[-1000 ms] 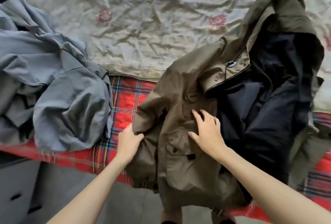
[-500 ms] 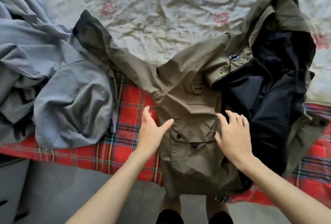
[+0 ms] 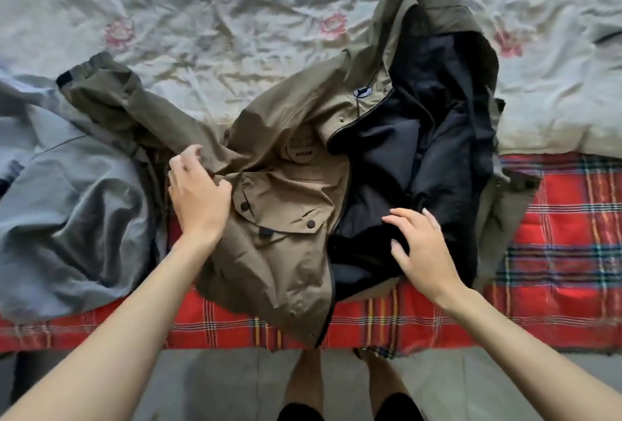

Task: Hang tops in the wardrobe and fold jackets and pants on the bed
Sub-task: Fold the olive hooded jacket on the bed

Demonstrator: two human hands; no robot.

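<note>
Open olive jacket [image 3: 289, 252] lies at near edge of bed [image 3: 555, 252], hem overhanging; left hand [image 3: 198, 198] pinches fabric by sleeve, right hand [image 3: 420, 245] rests fingers spread on lining. Risk: sleeve overlaps grey garment [image 3: 67, 218], pull may drag it; jacket may slide off.

A crumpled pale quilt [image 3: 235, 16] with faded pink flowers covers the far side. Nearer lies a red plaid blanket [image 3: 555, 252], its edge meeting the grey floor [image 3: 218, 383].
</note>
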